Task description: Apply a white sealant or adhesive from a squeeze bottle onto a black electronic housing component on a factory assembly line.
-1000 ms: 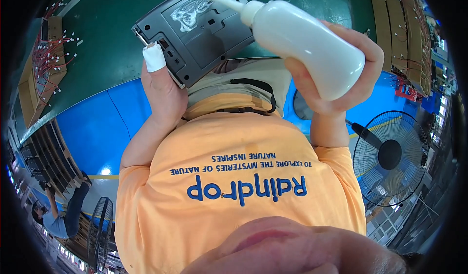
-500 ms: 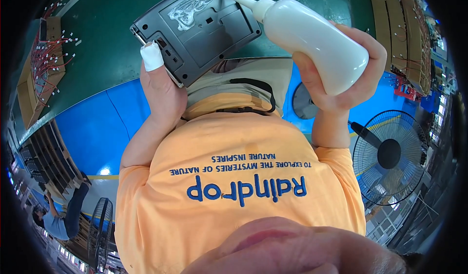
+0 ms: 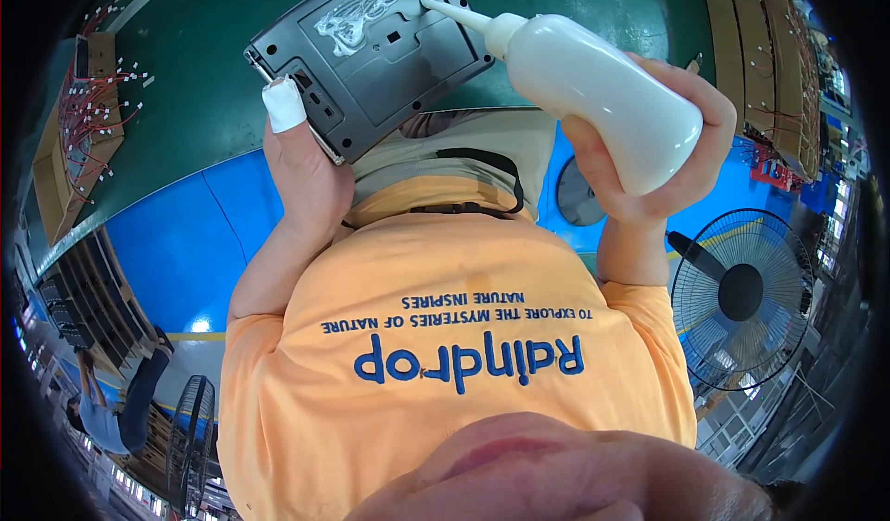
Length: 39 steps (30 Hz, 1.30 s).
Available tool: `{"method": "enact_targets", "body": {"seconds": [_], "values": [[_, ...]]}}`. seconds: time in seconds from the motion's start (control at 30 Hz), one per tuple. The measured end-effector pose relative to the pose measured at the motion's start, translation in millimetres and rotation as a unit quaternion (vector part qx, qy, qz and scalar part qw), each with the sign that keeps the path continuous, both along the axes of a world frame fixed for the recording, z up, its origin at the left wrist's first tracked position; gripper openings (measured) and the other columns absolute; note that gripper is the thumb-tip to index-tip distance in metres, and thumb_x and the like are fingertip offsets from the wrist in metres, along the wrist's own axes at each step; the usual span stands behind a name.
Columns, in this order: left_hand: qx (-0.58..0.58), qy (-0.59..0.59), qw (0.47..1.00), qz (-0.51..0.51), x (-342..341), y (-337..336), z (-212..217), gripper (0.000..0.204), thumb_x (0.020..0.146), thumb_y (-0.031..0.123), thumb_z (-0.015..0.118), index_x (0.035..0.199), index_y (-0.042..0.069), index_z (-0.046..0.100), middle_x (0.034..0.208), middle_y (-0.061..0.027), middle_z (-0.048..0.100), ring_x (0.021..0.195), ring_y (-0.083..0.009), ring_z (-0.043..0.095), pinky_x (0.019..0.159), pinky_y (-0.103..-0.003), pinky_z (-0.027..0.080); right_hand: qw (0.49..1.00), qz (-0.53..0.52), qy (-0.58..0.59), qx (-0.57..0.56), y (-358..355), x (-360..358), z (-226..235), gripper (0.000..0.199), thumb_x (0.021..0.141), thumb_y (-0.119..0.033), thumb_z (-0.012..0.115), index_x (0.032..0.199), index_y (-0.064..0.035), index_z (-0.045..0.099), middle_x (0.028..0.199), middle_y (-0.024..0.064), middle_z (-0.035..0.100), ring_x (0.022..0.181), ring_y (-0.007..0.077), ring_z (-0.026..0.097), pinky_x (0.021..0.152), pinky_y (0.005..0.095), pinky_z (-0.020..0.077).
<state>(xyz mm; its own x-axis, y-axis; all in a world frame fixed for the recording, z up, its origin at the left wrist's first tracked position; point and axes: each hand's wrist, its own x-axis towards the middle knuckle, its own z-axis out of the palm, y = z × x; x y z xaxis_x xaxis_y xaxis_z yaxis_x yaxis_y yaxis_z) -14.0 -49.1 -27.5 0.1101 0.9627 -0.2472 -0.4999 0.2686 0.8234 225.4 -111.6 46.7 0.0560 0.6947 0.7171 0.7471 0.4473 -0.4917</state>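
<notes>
Fingers of the left hand (image 3: 301,164) closed around the lower left edge of a grey plastic panel (image 3: 371,53), thumb with its white wrap (image 3: 283,104) pressed flat on the panel's face, the rest of the fingers hidden behind it. Panel held tilted above the chest, up and to the right of that thumb, ribbed inner side facing the camera. Smear of white paste (image 3: 357,16) spread across the upper part of the panel, well above the wrapped thumb. Fingers of the right hand (image 3: 640,173) wrapped tight round the fat body of a white squeeze bottle (image 3: 598,95), fingertips curling over its far end at the right. Bottle lying almost level, long nozzle (image 3: 454,13) reaching out to the left of those fingers and touching the panel at the right end of the paste. Below both hands, an orange shirt (image 3: 445,336) with blue lettering, filling the middle. Beyond the fingers, a green work surface (image 3: 204,85) with a blue edge (image 3: 176,243). Off to the left of the left hand, a cardboard tray of small wired parts (image 3: 88,122). Below the right hand, a standing fan (image 3: 742,294). Far to the lower left, another person (image 3: 116,410) seated.
</notes>
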Motion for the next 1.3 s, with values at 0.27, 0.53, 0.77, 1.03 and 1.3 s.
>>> {"method": "enact_targets", "body": {"seconds": [0.27, 0.53, 0.77, 1.03, 1.3], "values": [[0.010, 0.003, 1.000, -0.002, -1.7, 0.3, -2.6, 0.058, 0.097, 0.051, 0.047, 0.128, 0.002, 0.044, 0.120, -0.0109, 0.057, 0.107, -0.0194, 0.058, 0.091, -0.034, 0.047, 1.000, -0.008, 0.000, -0.011, -3.1, -0.6, 1.1, 0.066, 0.059, -0.018, 0.091, 0.111, -0.0012, 0.054, 0.101, 0.0109, 0.064, 0.082, 0.0177, 0.066, 0.065, 0.0231, 0.0515], [0.012, -0.009, 1.000, 0.003, -1.5, -0.8, -2.9, 0.055, 0.097, 0.047, 0.049, 0.127, 0.002, 0.044, 0.120, -0.0106, 0.058, 0.107, -0.0193, 0.059, 0.090, -0.034, 0.048, 0.998, -0.035, 0.046, -0.021, -0.8, -1.7, -3.6, 0.065, 0.060, -0.020, 0.090, 0.110, -0.0024, 0.053, 0.100, 0.0097, 0.062, 0.082, 0.0174, 0.064, 0.067, 0.0246, 0.0514], [0.008, -0.008, 1.000, -0.002, -1.6, -1.4, -2.7, 0.053, 0.097, 0.046, 0.048, 0.127, 0.002, 0.044, 0.119, -0.0105, 0.058, 0.107, -0.0190, 0.059, 0.090, -0.033, 0.048, 0.997, -0.030, 0.065, -0.020, 0.0, 1.3, -5.3, 0.065, 0.060, -0.020, 0.089, 0.111, -0.0026, 0.052, 0.099, 0.0089, 0.062, 0.083, 0.0165, 0.062, 0.069, 0.0252, 0.0512], [0.008, -0.014, 1.000, -0.003, -1.9, -0.1, -2.8, 0.053, 0.098, 0.046, 0.048, 0.127, 0.002, 0.045, 0.120, -0.0102, 0.058, 0.107, -0.0189, 0.059, 0.091, -0.033, 0.048, 0.996, 0.000, 0.079, -0.039, 0.7, -1.5, -4.0, 0.067, 0.061, -0.018, 0.089, 0.114, -0.0024, 0.050, 0.098, 0.0096, 0.062, 0.084, 0.0170, 0.063, 0.070, 0.0252, 0.0521], [-0.003, -0.027, 1.000, 0.008, -2.0, 0.6, -6.8, 0.054, 0.098, 0.044, 0.048, 0.130, 0.001, 0.044, 0.126, -0.0123, 0.055, 0.112, -0.0235, 0.057, 0.096, -0.038, 0.045, 0.977, 0.017, 0.195, -0.086, 2.1, 4.6, -3.6, 0.065, 0.064, -0.018, 0.087, 0.115, -0.0023, 0.049, 0.102, 0.0087, 0.060, 0.090, 0.0161, 0.061, 0.076, 0.0270, 0.0511]]}}
